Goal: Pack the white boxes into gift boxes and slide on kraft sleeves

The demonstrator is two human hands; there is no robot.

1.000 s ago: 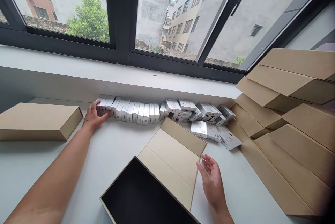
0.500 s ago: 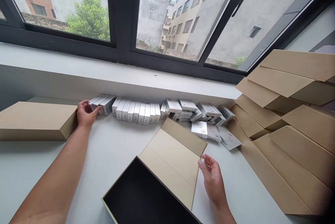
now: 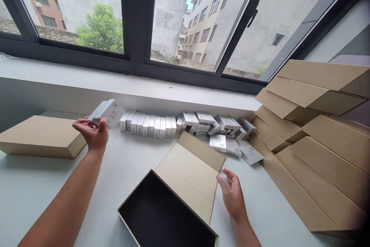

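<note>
My left hand (image 3: 94, 133) grips a few small white boxes (image 3: 108, 113) between thumb and fingers, lifted above the left end of the row. Printed text shows on the face of the nearest one. A row of small white boxes (image 3: 152, 125) stands on edge along the wall below the sill. By the right edge of the raised lid flap (image 3: 190, 173), my right hand (image 3: 231, 191) has its fingers apart and holds nothing. The lid belongs to a beige box (image 3: 170, 210) with a black interior, lying open at the bottom centre.
A closed brown box (image 3: 40, 135) lies at the left on the white table (image 3: 121, 173). Brown boxes (image 3: 326, 154) are piled high at the right. More small white boxes (image 3: 225, 123) are stacked and scattered beside that pile. A window sill (image 3: 162, 89) runs behind.
My left hand has lifted several small white boxes up from the left end of the row. My right hand stays beside the lid. The camera view has shifted slightly.
</note>
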